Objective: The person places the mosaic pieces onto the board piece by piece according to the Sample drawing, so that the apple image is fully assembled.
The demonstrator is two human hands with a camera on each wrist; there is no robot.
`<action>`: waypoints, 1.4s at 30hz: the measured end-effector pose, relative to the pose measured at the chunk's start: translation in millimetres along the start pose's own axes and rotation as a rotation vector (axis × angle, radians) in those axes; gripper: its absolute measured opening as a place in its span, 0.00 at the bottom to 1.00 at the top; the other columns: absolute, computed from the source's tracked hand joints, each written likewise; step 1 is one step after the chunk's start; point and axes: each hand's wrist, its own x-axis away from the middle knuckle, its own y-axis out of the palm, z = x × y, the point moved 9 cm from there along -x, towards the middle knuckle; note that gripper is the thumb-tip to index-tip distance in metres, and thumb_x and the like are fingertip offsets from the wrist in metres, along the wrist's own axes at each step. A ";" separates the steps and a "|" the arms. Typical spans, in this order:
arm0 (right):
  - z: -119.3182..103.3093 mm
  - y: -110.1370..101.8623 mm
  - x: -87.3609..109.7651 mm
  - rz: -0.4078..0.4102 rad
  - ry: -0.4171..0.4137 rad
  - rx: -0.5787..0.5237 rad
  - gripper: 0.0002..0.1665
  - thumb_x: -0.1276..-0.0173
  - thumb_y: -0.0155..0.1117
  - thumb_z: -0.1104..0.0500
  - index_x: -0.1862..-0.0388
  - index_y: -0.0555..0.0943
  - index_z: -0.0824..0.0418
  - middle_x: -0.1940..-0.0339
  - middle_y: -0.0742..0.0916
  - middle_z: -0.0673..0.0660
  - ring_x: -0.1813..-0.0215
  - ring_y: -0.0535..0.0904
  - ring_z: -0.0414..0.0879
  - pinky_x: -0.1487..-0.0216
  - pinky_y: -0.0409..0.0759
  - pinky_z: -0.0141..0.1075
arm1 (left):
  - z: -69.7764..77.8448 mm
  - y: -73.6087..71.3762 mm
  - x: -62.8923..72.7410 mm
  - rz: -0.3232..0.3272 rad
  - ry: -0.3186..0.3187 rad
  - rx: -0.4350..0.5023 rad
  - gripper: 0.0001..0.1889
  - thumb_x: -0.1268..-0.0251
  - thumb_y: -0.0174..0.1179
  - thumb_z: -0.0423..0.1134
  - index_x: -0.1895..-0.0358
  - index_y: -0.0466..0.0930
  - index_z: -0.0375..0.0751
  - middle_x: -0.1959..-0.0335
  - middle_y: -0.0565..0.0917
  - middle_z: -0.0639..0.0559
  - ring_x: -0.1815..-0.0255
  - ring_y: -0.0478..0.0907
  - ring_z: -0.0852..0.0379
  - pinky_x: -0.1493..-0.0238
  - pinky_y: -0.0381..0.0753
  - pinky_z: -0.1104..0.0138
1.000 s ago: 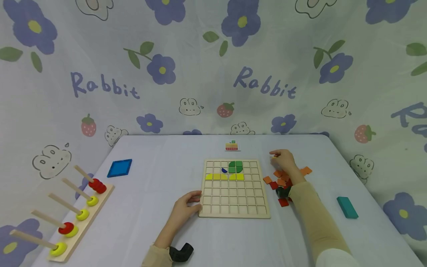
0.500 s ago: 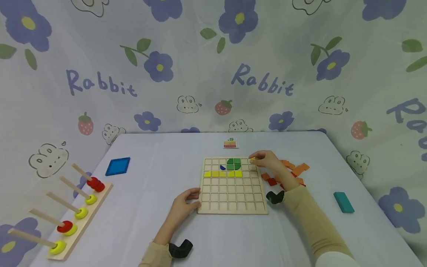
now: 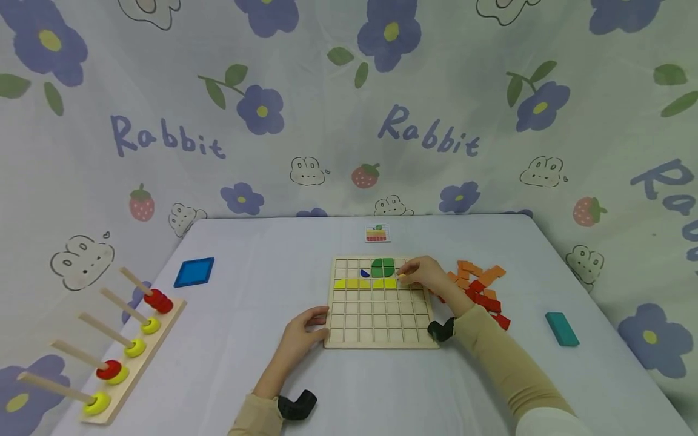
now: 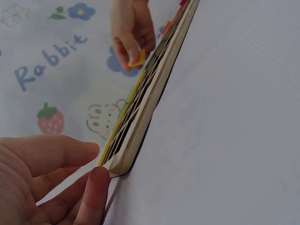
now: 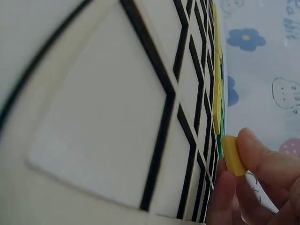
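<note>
My right hand [image 3: 427, 274] pinches a small yellow tile [image 5: 233, 155] between thumb and fingertips, over the right part of the wooden grid board [image 3: 382, 330]. The tile is just right of a row of yellow tiles [image 3: 351, 283] lying in the grid. Above that row sit green rounded tiles [image 3: 383, 267] and a blue half-round piece [image 3: 365, 274]. My left hand [image 3: 302, 330] rests against the board's left edge, its fingertips touching the rim near the corner; in the left wrist view this hand [image 4: 51, 178] has its fingers loosely extended.
Orange tiles [image 3: 492, 275] and red tiles [image 3: 487, 301] lie loose right of the board. A picture card [image 3: 377, 234] lies behind it. A teal block [image 3: 562, 329] is at right; a blue tray [image 3: 194, 272] and a peg stand with rings [image 3: 139, 363] are at left.
My right hand has carried the yellow tile left from beside the loose tiles to over the board, then down towards the yellow row. My left hand has stayed at the board's edge.
</note>
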 end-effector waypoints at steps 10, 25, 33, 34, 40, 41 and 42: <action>-12.0 -2.2 5.1 0.044 -0.079 0.213 0.09 0.45 0.70 0.60 0.64 0.86 0.59 0.70 0.83 0.53 0.67 0.73 0.45 0.66 0.72 0.35 | 2.0 2.8 -0.8 -0.004 -0.009 -0.006 0.23 0.49 0.64 0.30 0.46 0.76 0.38 0.52 0.80 0.46 0.51 0.76 0.51 0.59 0.76 0.68; -20.6 -8.5 10.1 0.053 -0.150 0.376 0.07 0.43 0.68 0.59 0.67 0.85 0.61 0.68 0.85 0.56 0.65 0.78 0.49 0.64 0.78 0.41 | 0.9 7.3 -6.1 -0.001 -0.008 -0.010 0.23 0.50 0.64 0.30 0.46 0.77 0.39 0.53 0.81 0.48 0.51 0.77 0.52 0.59 0.76 0.68; -5.9 -18.2 14.4 -0.031 -0.014 0.216 0.19 0.40 0.63 0.56 0.49 0.82 0.59 0.51 0.83 0.61 0.54 0.78 0.51 0.57 0.78 0.42 | 2.3 6.9 -8.0 -0.005 -0.004 -0.025 0.23 0.50 0.64 0.30 0.46 0.77 0.39 0.52 0.81 0.47 0.51 0.77 0.51 0.59 0.77 0.67; -3.2 -19.6 15.0 -0.036 -0.001 0.187 0.20 0.40 0.63 0.56 0.48 0.81 0.59 0.50 0.83 0.62 0.53 0.78 0.52 0.54 0.78 0.43 | 2.1 6.8 -8.0 -0.005 -0.006 -0.025 0.23 0.50 0.64 0.30 0.46 0.77 0.39 0.52 0.81 0.47 0.51 0.77 0.51 0.59 0.76 0.67; 18.1 -32.5 19.9 -0.008 0.063 0.017 0.24 0.38 0.62 0.55 0.42 0.76 0.58 0.49 0.82 0.61 0.55 0.77 0.50 0.58 0.78 0.38 | -1.9 2.9 -5.6 0.007 -0.028 -0.037 0.23 0.49 0.64 0.31 0.46 0.77 0.40 0.55 0.81 0.48 0.52 0.76 0.52 0.60 0.76 0.68; 21.3 -35.8 22.0 -0.004 0.065 -0.006 0.24 0.37 0.62 0.55 0.42 0.76 0.58 0.48 0.81 0.61 0.55 0.77 0.49 0.60 0.78 0.37 | -2.3 1.9 -5.0 0.010 -0.032 -0.039 0.22 0.49 0.64 0.31 0.46 0.77 0.40 0.55 0.81 0.48 0.52 0.76 0.52 0.60 0.76 0.68; 23.7 -40.2 24.2 0.006 0.056 -0.024 0.24 0.37 0.61 0.55 0.41 0.75 0.59 0.48 0.81 0.62 0.55 0.76 0.49 0.60 0.77 0.36 | -2.8 1.0 -4.6 0.013 -0.036 -0.044 0.22 0.49 0.63 0.31 0.46 0.77 0.40 0.55 0.82 0.49 0.52 0.76 0.52 0.60 0.76 0.68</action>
